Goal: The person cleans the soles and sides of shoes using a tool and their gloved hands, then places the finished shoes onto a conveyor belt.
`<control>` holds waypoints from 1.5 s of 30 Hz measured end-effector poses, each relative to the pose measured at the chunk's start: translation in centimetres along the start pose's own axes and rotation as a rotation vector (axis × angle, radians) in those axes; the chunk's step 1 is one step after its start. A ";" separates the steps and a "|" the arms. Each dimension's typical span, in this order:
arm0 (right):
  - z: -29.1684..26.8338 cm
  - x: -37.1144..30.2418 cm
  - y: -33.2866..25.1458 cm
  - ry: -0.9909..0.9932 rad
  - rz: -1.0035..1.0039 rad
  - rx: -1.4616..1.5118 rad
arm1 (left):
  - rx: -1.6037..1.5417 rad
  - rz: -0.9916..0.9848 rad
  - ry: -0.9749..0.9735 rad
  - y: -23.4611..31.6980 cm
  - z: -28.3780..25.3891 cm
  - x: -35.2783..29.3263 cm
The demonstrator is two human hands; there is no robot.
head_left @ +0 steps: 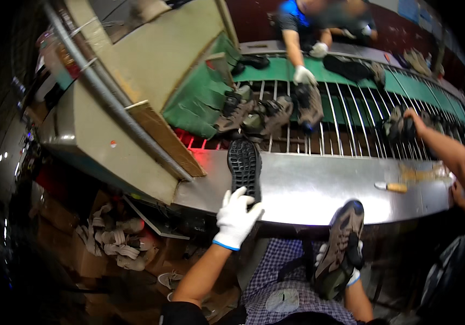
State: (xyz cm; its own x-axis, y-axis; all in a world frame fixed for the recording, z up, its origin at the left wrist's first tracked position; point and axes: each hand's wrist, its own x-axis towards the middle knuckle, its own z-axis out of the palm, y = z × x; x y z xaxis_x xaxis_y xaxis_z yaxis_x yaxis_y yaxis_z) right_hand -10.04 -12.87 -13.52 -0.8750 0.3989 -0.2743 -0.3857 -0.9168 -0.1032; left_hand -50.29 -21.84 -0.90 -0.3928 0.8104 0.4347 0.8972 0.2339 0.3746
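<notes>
One black lugged outsole (244, 168) faces me tread-up over the left part of the steel bench (303, 187), its long axis running away from the body, nearly square to the bench's front edge; whether an upper sits beneath it, or whether it is lifted clear, I can't tell from here. The white-gloved left hand (238, 216) is the nearer one: its fingers are bent over the outsole's near end, gripping it, so the rest stretches straight ahead of the fingertips toward the metal rack (340, 119). Well to the right and closer to the body, the right hand (354, 272) is wrapped around a brown-grey sneaker (343, 238), mostly hidden behind it, with that shoe's dark toe pointing away from the body and leaning slightly right. As for markings, I find no legible brand or label on either piece; the round pale patch (283, 300) on the checked apron (308, 287) is too blurred for me to read.
</notes>
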 end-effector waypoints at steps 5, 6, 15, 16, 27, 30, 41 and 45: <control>1.3 -1.9 -0.5 -0.021 -0.098 -0.224 | -0.340 0.070 -0.016 6.0 -0.4 -0.2; -2.4 -2.7 -0.9 0.031 -0.174 -0.257 | -0.515 -0.001 -0.054 5.6 0.3 1.2; -1.3 -2.3 -0.4 -0.087 -0.102 -0.106 | -0.375 -0.042 -0.221 -5.8 9.6 20.6; -2.8 -2.3 -0.9 -0.011 -0.101 -0.117 | -0.387 0.089 -0.254 -2.8 8.5 21.6; 1.4 -3.4 0.0 -0.015 0.173 -0.101 | -0.820 0.578 -0.946 14.6 0.4 12.9; 3.7 -4.9 1.2 -0.038 0.139 -0.020 | -1.237 0.339 -0.896 13.0 3.9 12.0; 2.1 -5.0 3.2 0.152 -0.035 -0.161 | -1.481 0.109 -1.221 14.4 9.4 9.8; 2.8 -5.0 3.5 0.130 -0.049 -0.190 | -1.554 0.092 -1.227 14.3 11.5 9.5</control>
State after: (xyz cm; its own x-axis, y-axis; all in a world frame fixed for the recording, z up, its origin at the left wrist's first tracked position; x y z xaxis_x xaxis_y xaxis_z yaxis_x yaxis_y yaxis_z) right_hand -7.81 -18.00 -9.79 -0.8067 0.4493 -0.3839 -0.3541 -0.8876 -0.2946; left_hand -38.84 -4.58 -0.84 0.5712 0.8194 0.0476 -0.2810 0.1407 0.9493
